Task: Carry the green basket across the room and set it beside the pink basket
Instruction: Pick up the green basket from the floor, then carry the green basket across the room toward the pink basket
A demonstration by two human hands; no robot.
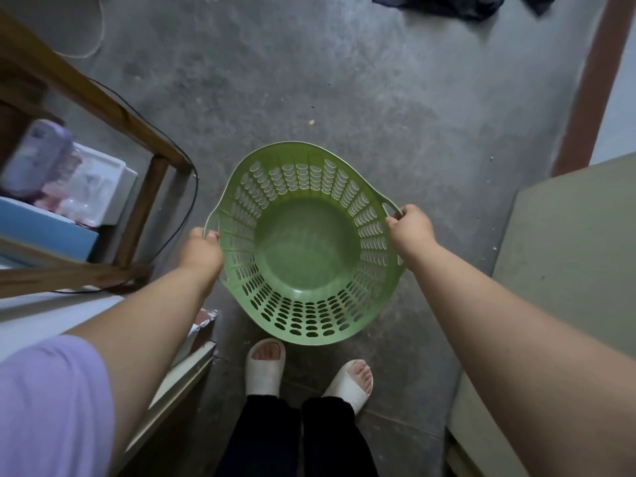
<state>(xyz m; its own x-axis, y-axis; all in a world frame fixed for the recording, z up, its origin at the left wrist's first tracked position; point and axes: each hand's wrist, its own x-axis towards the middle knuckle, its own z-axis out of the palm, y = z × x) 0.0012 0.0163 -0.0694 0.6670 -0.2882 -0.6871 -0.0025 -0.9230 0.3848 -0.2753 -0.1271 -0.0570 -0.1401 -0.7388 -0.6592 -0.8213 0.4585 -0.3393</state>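
The green basket [306,249] is round, empty and perforated with oval holes, and it hangs in front of me above the grey concrete floor. My left hand [201,251] grips its left handle. My right hand [409,228] grips its right handle. The basket tilts slightly, its opening facing up toward me. No pink basket is in view.
A wooden frame table [103,108] with a black cable stands at the left, with boxes and a purple bottle [38,156] under it. A pale cabinet [568,256] is at the right. Dark clothes [444,5] lie on the floor far ahead. My slippered feet [303,370] are below.
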